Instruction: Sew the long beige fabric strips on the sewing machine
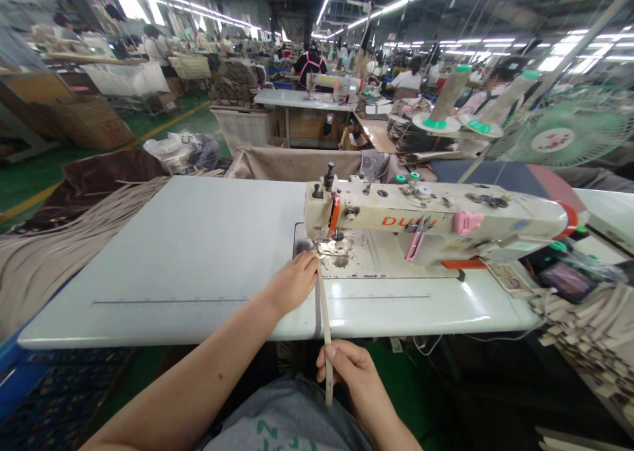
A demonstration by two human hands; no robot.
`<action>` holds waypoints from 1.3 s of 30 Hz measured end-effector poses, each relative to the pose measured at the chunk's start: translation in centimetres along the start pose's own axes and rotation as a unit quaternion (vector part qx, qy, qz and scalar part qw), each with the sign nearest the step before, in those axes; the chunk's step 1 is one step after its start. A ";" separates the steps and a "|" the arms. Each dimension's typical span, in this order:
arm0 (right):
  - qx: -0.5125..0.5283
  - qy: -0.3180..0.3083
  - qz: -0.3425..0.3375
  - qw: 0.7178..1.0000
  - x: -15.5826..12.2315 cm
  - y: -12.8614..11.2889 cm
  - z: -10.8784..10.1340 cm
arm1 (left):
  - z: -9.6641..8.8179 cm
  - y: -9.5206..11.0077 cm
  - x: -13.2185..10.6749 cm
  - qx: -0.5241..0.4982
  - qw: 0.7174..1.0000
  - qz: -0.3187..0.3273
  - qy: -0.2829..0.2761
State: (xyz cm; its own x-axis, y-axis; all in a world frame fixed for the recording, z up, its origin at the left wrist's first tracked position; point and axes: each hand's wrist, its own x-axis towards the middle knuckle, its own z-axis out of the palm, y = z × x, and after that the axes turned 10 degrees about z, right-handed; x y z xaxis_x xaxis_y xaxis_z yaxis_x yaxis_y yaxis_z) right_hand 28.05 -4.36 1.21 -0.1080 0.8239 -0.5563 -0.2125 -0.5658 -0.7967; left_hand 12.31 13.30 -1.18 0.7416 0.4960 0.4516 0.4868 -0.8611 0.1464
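A narrow beige fabric strap (324, 306) runs from the needle area of a white sewing machine (376, 220) down over the table's front edge. My left hand (296, 280) lies at the machine's needle plate, its fingers closed on the strap's far part; the fingertips are partly hidden. Below the table edge my right hand (349, 365) pinches the strap between thumb and fingers, and its near end hangs past them. The strap is stretched fairly straight between both hands.
The white sewing table (198, 240) carries a printed ruler line. Long beige strips (74, 240) drape over its left end. Stacked strap pieces (589, 345) lie at the right. Pink thread snips (419, 240) hang on the machine. A green fan (559, 134) and other people are beyond.
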 end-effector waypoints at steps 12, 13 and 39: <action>0.006 0.021 -0.023 1.000 0.8 -0.1 -0.1 | -0.3 0.3 -0.1 0.029 0.999 0.009 0.011; 0.006 0.019 -0.027 0.999 0.8 -0.2 -0.1 | -0.5 0.4 -0.1 0.028 0.999 0.010 0.010; -0.028 0.004 -0.029 0.999 0.2 -0.6 -0.2 | -0.6 0.2 -0.3 0.031 0.999 0.025 0.010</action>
State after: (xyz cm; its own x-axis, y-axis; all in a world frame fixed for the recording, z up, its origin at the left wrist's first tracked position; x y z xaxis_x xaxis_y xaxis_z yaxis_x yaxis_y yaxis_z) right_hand 28.29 -3.92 1.53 -0.0898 0.8549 -0.5110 -0.1633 -0.5188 -0.8392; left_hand 11.88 12.88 -0.74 0.7567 0.4490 0.4751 0.4774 -0.8761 0.0677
